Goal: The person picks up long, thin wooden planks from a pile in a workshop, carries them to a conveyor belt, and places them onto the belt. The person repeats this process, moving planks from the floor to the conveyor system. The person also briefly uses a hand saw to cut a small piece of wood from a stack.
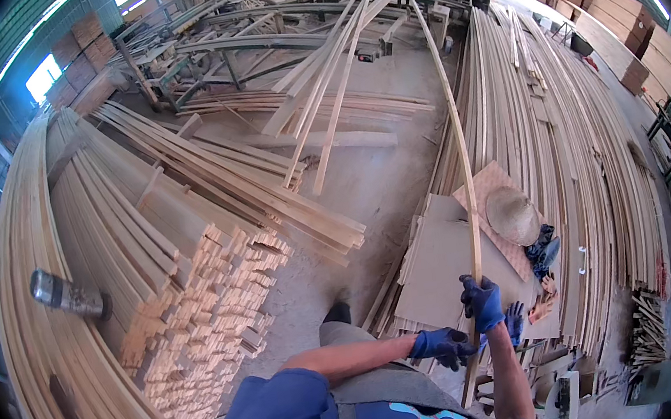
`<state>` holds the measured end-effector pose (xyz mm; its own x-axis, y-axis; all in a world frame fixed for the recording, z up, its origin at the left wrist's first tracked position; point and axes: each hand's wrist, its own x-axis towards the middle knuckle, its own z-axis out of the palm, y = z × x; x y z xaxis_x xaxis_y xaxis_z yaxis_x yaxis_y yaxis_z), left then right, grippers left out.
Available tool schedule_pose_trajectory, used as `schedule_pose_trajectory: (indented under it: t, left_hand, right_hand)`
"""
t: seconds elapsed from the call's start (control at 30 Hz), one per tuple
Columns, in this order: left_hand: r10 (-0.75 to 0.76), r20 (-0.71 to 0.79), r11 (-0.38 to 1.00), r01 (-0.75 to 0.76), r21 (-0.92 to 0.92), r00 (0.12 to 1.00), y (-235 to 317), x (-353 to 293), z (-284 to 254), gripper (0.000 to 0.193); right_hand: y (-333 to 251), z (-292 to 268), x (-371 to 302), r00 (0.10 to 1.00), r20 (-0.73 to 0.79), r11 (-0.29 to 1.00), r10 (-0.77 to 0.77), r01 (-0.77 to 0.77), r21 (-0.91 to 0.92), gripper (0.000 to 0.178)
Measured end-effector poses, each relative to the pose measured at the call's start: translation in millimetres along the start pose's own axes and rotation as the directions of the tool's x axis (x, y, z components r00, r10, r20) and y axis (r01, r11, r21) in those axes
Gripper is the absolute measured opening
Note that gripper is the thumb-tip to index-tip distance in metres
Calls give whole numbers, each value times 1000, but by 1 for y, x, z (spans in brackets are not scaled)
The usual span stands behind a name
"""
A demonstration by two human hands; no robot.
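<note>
Strip: long, narrow, pale wood; runs from beside the person's body, over the sheets, to the far side
Right grip: blue-gloved, clamped on the strip near its near end
Left grip: blue-gloved, fingers curled, just beside the strip; whether it is closed on the wood, I cannot tell
Sheets: grey, stacked under the strip
Board: brown, lying on the sheets, right of the strip
Hat: pale, round, on the board
Blue glove: loose, just right of the right grip
Planks: long rows along the right
Stack: left, cut ends facing near
Flask: silver, dark-lidded, on its side over boards at the left
Loose strips: far, fanned across a green frame
</note>
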<state>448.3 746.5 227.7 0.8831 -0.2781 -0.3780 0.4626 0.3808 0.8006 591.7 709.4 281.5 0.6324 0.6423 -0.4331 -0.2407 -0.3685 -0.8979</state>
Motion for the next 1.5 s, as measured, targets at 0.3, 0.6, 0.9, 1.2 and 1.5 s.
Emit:
schedule_pose_trajectory:
  t: [0.3,0.6,0.9,1.2,1.5]
  left_hand:
    - [98,-100,995,-96,27,990,59,4,-155,42]
    - [76,-182,991,-94,-96,980,142,-18,-291,29]
    - [7,-183,1000,-7,-3,983,218,13,-402,28]
    - [62,-180,968,-103,-229,982,236,69,-444,22]
    - [-5,-451,971,-104,-217,893,191,75,-443,30]
  right_hand:
    - [-74,110,136,1000,-19,999,24,-25,-28,21]
    - [-98,117,142,960,-11,886,-279,253,-388,63]
    - [197,37,-153,934,-173,923,312,-342,-178,46]
    - [221,95,-307,693,-384,486,610,-710,-510,60]
    - [184,87,-186,739,-497,673,454,-650,-353,41]
